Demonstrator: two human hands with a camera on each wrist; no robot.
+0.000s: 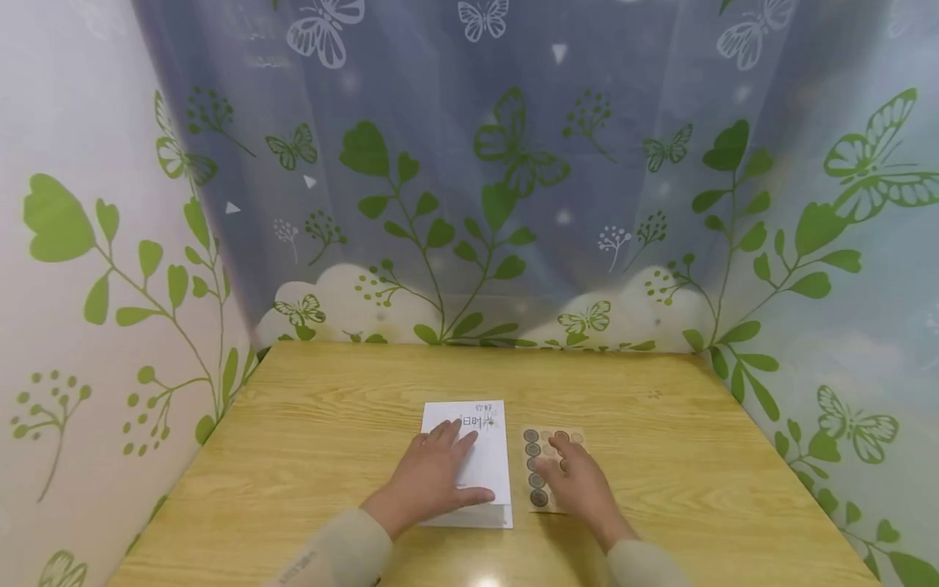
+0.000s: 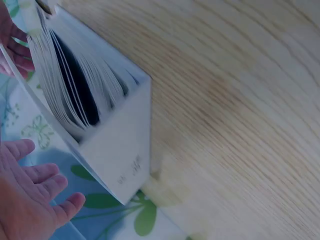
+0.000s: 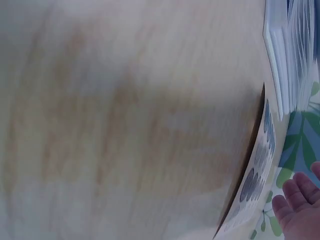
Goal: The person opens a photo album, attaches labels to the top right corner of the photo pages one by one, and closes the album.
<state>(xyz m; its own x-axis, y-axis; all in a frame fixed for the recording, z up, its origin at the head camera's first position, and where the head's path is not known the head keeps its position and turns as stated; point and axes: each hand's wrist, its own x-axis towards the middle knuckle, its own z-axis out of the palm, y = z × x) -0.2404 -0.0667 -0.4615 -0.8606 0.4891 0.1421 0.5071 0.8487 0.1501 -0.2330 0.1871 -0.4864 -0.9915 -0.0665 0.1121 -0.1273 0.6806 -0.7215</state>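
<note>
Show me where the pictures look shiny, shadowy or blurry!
Head view: white glare on the yellow wood-grain table near the picture's bottom, soft shadow below the right hand; left wrist view: the thick white rectangular book looks bluish; right wrist view: the table's grain is blurry, a dark shadow edges the tan rectangular sheet with round prints.

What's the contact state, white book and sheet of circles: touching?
Apart. The head view shows it: a strip of bare tabletop runs between the white book and the sheet of circles.
</note>
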